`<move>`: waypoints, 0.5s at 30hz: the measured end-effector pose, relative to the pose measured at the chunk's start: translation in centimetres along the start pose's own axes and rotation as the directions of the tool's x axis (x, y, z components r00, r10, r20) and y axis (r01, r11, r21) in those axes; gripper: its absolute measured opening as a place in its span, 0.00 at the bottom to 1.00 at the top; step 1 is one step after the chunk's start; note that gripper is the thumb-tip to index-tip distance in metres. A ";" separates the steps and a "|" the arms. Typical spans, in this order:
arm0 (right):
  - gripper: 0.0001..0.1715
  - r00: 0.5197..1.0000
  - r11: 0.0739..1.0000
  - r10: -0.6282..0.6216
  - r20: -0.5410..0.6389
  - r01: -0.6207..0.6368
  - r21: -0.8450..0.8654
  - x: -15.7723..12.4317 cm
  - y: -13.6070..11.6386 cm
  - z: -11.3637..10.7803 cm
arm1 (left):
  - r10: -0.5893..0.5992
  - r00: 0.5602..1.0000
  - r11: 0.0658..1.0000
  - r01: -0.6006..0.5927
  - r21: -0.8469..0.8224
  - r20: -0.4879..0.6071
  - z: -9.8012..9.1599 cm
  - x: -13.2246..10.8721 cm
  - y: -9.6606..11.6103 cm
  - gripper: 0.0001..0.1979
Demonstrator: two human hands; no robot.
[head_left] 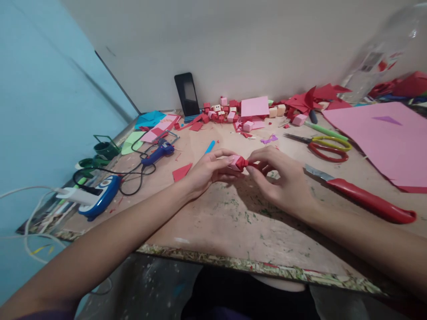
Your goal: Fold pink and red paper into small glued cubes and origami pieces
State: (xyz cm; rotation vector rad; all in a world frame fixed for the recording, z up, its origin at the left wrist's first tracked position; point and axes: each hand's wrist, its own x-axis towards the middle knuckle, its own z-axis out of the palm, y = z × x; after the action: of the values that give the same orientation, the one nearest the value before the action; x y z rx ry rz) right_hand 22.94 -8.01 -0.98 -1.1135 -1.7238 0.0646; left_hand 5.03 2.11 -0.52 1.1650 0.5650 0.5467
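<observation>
Between my two hands, just above the table, is a small pink and red folded-paper cube [237, 162]. My left hand [213, 169] pinches its pink side, thumb on top and fingers underneath. The fingertips of my right hand [278, 175] close on the red paper at its right end; exactly how they grip it is partly hidden. A blue stick [210, 147] lies just behind my left hand, and a red paper piece [182, 172] is to its left. To the right of my right hand lies a red-handled cutter knife [363, 195].
Scissors [328, 148] and a large pink sheet [376, 133] lie at right. A blue glue gun [158, 153] and a corded power strip [100, 198] are at left. Along the wall stand a phone [187, 94], several paper cubes [230, 116] and a plastic bottle [376, 66].
</observation>
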 end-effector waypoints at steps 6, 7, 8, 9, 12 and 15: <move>0.05 1.000 1.000 0.007 -0.003 -0.007 -0.016 -0.1 0.1 0.1 | 0.000 1.000 1.000 0.000 0.019 0.001 -0.3 0.1 -0.2 0.10; 0.04 1.000 1.000 0.011 -0.004 -0.011 -0.021 -0.1 0.1 0.1 | 0.001 1.000 1.000 -0.001 0.019 0.005 -0.3 0.1 -0.2 0.10; 0.03 1.000 1.000 0.014 -0.004 -0.015 -0.026 -0.1 0.1 0.1 | 0.003 1.000 1.000 -0.003 0.015 0.008 -0.3 0.1 -0.2 0.10; 0.02 1.000 0.999 0.018 -0.008 -0.018 -0.030 -0.1 0.1 0.1 | 0.006 1.000 1.000 -0.006 0.010 0.010 -0.3 0.2 -0.2 0.10; 0.01 1.000 0.999 0.023 -0.019 -0.024 -0.042 -0.1 0.2 0.1 | 0.006 1.000 1.000 -0.006 0.006 0.005 -0.3 0.1 -0.2 0.11; 0.01 1.000 0.998 0.023 -0.021 -0.024 -0.057 -0.1 0.3 0.1 | -0.001 1.000 1.000 0.000 0.024 0.012 -0.3 0.1 -0.3 0.11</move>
State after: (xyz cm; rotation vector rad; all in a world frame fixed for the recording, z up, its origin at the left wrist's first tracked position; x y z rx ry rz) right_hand 23.10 -7.89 -1.29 -1.1727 -1.7038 0.0188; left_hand 4.95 2.28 -0.86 1.1906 0.5628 0.5333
